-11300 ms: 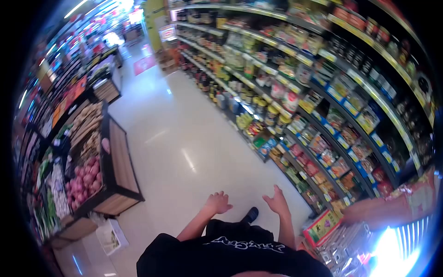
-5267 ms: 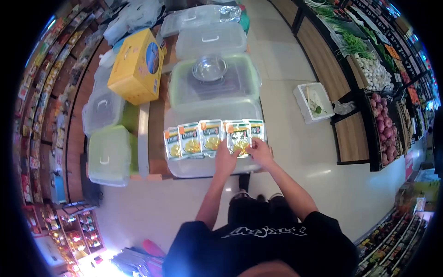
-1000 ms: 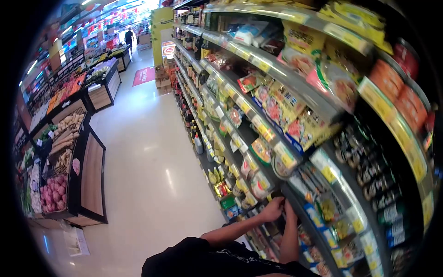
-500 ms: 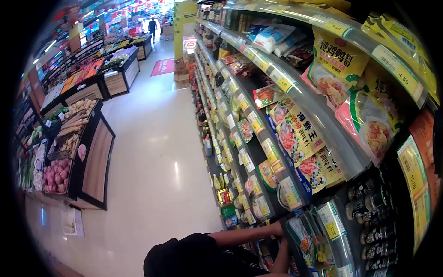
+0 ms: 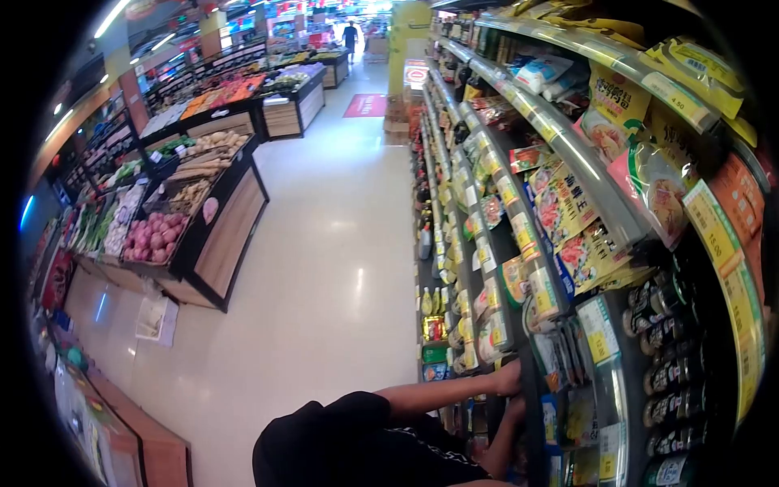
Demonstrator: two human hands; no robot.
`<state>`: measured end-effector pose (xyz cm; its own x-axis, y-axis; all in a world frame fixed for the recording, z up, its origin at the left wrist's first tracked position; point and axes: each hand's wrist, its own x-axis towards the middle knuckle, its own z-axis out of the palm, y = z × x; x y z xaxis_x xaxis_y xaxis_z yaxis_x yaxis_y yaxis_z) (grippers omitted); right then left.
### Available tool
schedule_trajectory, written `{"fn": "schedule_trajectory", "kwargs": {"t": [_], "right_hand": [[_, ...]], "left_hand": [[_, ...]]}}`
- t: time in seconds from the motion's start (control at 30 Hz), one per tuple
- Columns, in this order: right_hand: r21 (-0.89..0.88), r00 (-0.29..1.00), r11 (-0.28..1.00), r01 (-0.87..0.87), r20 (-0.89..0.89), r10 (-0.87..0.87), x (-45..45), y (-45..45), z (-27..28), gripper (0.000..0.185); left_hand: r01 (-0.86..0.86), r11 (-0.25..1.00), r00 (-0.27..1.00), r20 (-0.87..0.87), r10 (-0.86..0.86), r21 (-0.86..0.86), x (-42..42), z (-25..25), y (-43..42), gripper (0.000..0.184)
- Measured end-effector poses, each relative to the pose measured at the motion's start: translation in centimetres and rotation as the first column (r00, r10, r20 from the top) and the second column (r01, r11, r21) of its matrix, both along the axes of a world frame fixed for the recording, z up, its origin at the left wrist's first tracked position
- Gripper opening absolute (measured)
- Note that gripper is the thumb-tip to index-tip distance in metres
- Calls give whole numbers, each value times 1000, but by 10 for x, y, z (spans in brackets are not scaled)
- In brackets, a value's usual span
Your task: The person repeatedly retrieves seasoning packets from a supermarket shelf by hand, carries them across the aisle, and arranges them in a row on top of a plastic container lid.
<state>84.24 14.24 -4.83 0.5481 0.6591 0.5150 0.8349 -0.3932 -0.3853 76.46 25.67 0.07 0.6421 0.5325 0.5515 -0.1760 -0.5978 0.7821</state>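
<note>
My left hand (image 5: 508, 378) reaches to the lower shelf with the arm stretched from a black sleeve. Just below it in the picture, my right hand (image 5: 514, 407) is close by, reaching in at the same shelf. The fingers of both hands are hidden or too dark to make out, and so is anything in them. Beside them stand several upright packets (image 5: 560, 355) behind a clear shelf front. Further packets (image 5: 581, 418) lie nearer to me. Above hang yellow seasoning packets (image 5: 596, 256).
Shelves run away along the right, with a price-tag strip (image 5: 598, 329) and dark-lidded jars (image 5: 672, 377) nearby. Left of the pale aisle floor (image 5: 341, 284) stands a produce stand (image 5: 231, 231) with red onions (image 5: 156, 238). A person (image 5: 350, 39) is far down the aisle.
The view has swung left, so shelves and produce stand sit further right. My hands have shifted slightly along the lower shelf; the packets beside them now stand more upright.
</note>
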Motion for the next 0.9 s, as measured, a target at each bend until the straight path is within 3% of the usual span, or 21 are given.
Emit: {"fn": "schedule_trajectory", "kwargs": {"t": [0.1,0.2,0.23,0.3,0.4,0.5,0.53,0.57,0.6,0.67,0.7,0.8,0.9], "right_hand": [[109,999,994,13,-45,-9,-5,1,13,27],[296,980,952,72,-198,-12,-30,-4,39,22],[320,962,945,66,-271,25,-37,-11,36,20],[370,904,927,60,-414,107,-55,-17,26,16],[674,849,669,-315,-115,516,-83,-33,36,7],[712,761,637,-294,-229,607,-112,-52,41,11],[639,759,724,-261,-327,562,-121,-56,43,15],[634,614,729,-259,-475,631,-139,-60,64,18],[622,444,741,-254,-606,660,-158,-60,80,22],[566,60,679,-467,-746,663,-175,-49,67,29],[588,-41,603,-539,-733,679,-195,-43,64,32],[556,-289,484,-676,-804,520,-273,-45,67,33],[449,-473,358,-819,-881,21,-357,-60,80,29]], "left_hand": [[-223,971,975,-19,222,-87,-10,-4,-10,59],[-289,937,943,-229,243,-195,-32,7,-18,43],[-311,941,949,-93,301,-135,-43,17,-26,29],[-313,941,945,-141,295,-127,-64,16,-41,27],[-372,925,919,-170,355,-80,-105,27,-72,21],[-461,887,886,-85,456,-39,-159,59,-108,18],[-466,882,885,-46,464,-76,-176,67,-122,17],[-568,823,823,12,568,-13,-193,56,-131,23],[-574,807,818,-64,571,-141,-218,55,-140,24],[-560,724,825,-190,533,-402,-268,52,-170,27],[-626,638,753,-135,644,-448,-286,35,-180,30],[-705,288,513,-186,838,-648,-358,21,-216,28],[-597,81,291,-122,949,-798,-426,26,-268,26]]}}
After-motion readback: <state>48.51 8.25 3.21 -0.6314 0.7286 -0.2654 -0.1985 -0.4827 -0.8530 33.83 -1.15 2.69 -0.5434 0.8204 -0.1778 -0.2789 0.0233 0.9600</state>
